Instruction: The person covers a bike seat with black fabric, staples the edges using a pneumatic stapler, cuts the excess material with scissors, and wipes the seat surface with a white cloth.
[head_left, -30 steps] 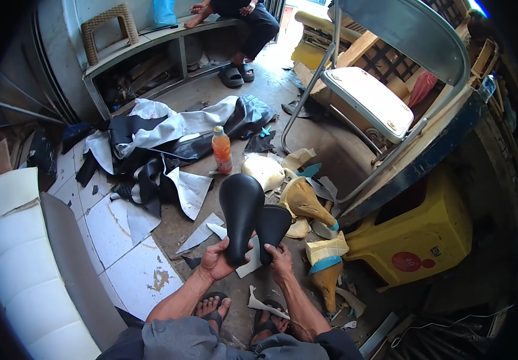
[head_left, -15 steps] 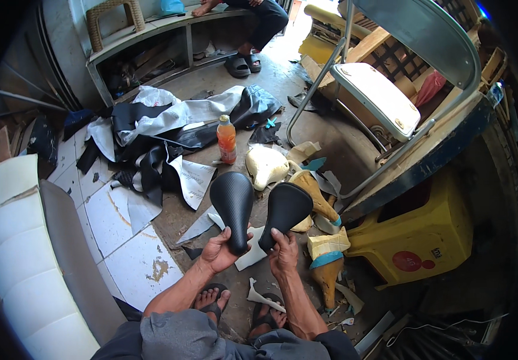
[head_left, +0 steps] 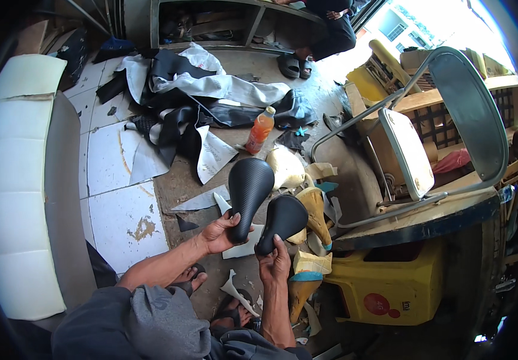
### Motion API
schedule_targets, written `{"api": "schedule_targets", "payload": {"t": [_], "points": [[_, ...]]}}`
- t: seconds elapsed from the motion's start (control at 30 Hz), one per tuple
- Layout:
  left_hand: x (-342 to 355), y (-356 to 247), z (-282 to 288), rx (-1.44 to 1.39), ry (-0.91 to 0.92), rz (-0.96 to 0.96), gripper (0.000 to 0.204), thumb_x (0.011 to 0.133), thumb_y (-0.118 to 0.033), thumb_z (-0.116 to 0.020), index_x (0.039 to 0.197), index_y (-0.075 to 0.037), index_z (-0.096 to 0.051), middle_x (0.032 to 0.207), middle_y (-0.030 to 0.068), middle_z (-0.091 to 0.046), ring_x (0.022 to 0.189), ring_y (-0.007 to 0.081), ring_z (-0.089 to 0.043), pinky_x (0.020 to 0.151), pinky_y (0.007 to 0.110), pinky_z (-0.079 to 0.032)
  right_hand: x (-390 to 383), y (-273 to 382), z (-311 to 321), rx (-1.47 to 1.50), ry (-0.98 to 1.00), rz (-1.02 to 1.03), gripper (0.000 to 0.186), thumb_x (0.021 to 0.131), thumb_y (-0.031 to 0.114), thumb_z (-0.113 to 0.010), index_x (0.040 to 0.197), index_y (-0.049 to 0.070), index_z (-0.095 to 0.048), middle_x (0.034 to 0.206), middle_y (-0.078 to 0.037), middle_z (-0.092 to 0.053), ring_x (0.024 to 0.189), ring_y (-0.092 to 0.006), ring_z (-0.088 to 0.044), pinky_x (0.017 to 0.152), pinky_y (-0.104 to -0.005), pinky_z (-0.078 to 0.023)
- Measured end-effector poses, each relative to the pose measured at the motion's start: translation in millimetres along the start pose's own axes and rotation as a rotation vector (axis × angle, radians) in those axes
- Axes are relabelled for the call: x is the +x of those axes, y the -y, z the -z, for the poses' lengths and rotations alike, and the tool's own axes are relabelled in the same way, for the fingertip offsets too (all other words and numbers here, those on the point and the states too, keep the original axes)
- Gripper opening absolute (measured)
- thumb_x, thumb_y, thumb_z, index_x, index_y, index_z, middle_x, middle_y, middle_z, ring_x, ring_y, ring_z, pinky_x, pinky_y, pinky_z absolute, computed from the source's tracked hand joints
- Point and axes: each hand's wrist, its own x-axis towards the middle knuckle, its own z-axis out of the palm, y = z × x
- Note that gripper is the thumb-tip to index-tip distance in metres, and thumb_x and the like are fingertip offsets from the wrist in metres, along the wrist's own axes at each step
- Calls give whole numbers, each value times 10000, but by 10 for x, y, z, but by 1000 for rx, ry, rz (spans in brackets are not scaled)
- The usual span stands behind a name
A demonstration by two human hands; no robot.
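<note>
I hold two black bicycle saddles side by side over the floor. My left hand grips the narrow end of the longer, carbon-textured saddle. My right hand grips the narrow end of a smaller, smoother saddle, a little lower and to the right. Behind them lie a cream saddle-shaped foam piece and tan foam saddle pieces. An orange drink bottle stands just beyond. White and pale scraps lie around the saddles.
A white padded seat lies along the left. A folding metal chair leans at the right, above a yellow plastic stool. Black and grey material is heaped at the back. Another person's legs hang by a shelf.
The view has turned, shifting the room's contents within the picture. The smaller saddle in my right hand has dipped below the longer one; both hands keep their grip.
</note>
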Motion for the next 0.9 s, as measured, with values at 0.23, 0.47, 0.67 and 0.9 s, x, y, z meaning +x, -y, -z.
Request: {"api": "schedule_targets", "payload": {"t": [0.23, 0.47, 0.67, 0.9], "points": [[-27, 7, 154, -5, -43, 28, 393, 957, -184, -668, 1322, -253, -541, 1264, 42, -618, 1171, 291, -629, 886, 528, -542, 5, 56, 71, 6, 13, 41, 371, 920, 194, -699, 1214, 7, -569, 1084, -92, -677, 936, -218, -673, 790, -419, -577], [-156, -117, 132, 111, -49, 22, 473, 975, -197, -636, 1411, -276, -470, 1371, 58, -559, 1168, 294, -620, 882, 514, -540, 553, 1684, -284, -86, 124, 528, 366, 908, 202, -698, 1195, 14, -572, 1015, -90, -656, 872, -207, -668, 715, -362, -590], [-82, -24, 111, 47, -88, 73, 414, 958, -207, -666, 1343, -248, -518, 1231, 55, -609, 1141, 313, -630, 846, 518, -559, 973, 3524, -643, -22, 42, 783, 353, 866, 192, -749, 1106, 15, -561, 983, -92, -598, 816, -241, -643, 670, -393, -608], [-172, 10, 230, 143, -93, 164, 513, 937, -218, -695, 1394, -233, -463, 1304, 73, -572, 1163, 309, -626, 868, 514, -570, 1758, 4691, -818, -128, -281, 764, 475, 839, 224, -770, 1155, -51, -545, 991, -161, -640, 784, -266, -683, 634, -426, -650]]}}
